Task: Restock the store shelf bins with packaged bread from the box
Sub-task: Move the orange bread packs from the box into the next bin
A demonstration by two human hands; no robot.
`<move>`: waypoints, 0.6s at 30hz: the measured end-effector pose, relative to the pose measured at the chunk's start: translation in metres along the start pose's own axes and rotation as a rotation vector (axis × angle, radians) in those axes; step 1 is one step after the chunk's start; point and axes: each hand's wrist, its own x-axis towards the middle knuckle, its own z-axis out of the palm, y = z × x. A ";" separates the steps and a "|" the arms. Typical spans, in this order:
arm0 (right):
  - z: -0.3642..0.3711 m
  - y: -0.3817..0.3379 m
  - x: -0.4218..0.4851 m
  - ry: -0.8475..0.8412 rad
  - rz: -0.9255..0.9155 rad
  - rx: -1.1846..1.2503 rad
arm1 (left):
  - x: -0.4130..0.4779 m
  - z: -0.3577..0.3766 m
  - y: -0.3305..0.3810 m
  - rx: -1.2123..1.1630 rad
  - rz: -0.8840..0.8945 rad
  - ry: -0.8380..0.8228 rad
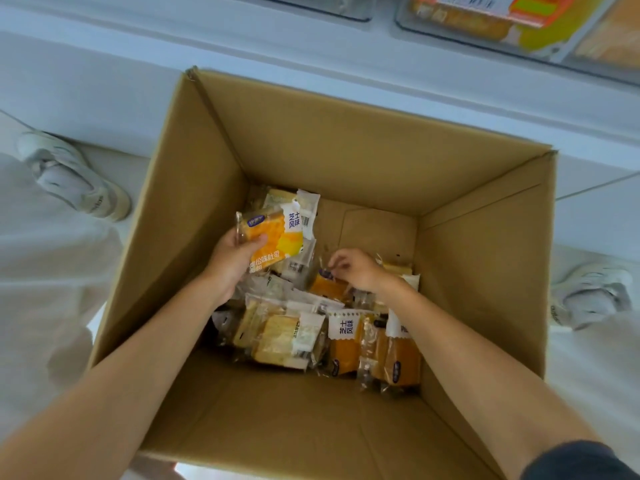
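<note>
Head view: both arms reach down into box (346,150). Left hand (235,259) grips orange bread packet (277,242), thumb across it, above pile (287,337). Right hand (358,270) fingers (335,262) pinch second packet (329,285) edge.

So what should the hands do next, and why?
Probably lift the right hand, bringing up the orange packet its fingers curl at, though I cannot tell if they grip it yet. The left hand holds one bread packet, more lie in the box, and the shelf bins above wait.
</note>
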 end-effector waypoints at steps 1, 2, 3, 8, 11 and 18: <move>-0.010 -0.007 -0.008 0.033 -0.026 0.075 | -0.001 0.001 0.002 0.016 0.022 0.003; -0.020 -0.018 -0.018 0.069 -0.066 0.116 | -0.003 0.003 0.005 0.028 0.047 0.003; -0.030 -0.030 -0.028 0.097 -0.120 0.127 | -0.006 0.005 0.009 0.039 0.073 0.000; -0.061 -0.104 -0.077 0.152 -0.383 0.019 | -0.026 0.017 0.041 0.139 0.231 -0.112; -0.068 -0.132 -0.096 0.224 -0.450 0.015 | -0.045 0.024 0.058 0.338 0.276 -0.263; -0.090 -0.136 -0.160 0.503 -0.293 0.109 | -0.089 0.030 0.091 0.087 0.242 -0.446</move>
